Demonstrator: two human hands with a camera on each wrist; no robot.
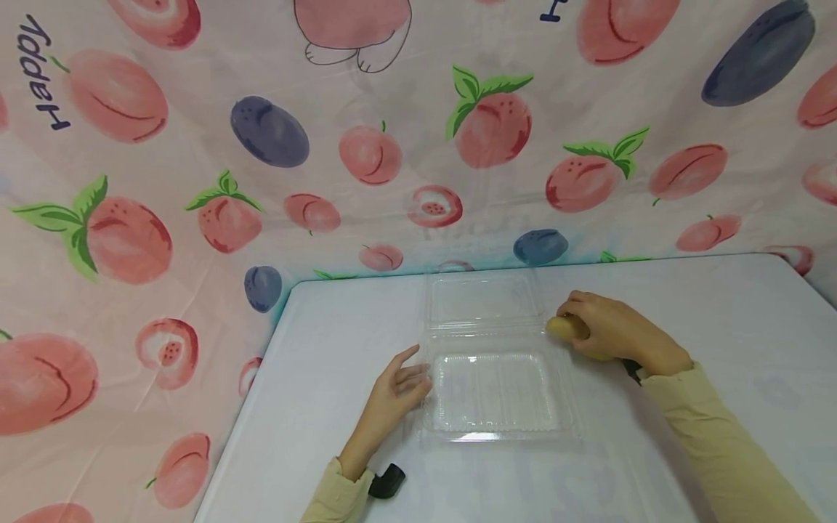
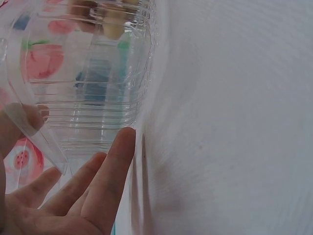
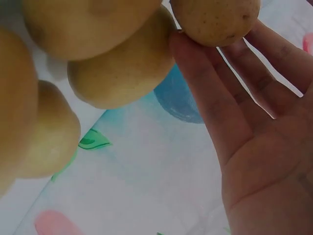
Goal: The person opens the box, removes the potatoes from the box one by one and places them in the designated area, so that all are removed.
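Note:
A clear plastic clamshell container (image 1: 497, 434) lies with its lid (image 1: 484, 298) folded back toward the wall. My left hand (image 1: 392, 396) rests at the container's left edge, fingers spread and nearly straight. In the left wrist view, the rim runs between the thumb (image 2: 24, 120) and the other fingers. Beyond the container's right side, my right hand (image 1: 615, 330) holds a yellow-brown potato (image 1: 566, 327) in its fingers. Several more potatoes (image 3: 122, 68) sit close by in the right wrist view; from the head view the hand mostly hides them.
The table (image 1: 314, 341) has a white cover. Behind it and along its left side hangs a pink cloth (image 1: 392, 94) printed with fruit. A black strap piece (image 1: 388, 481) shows at the left wrist.

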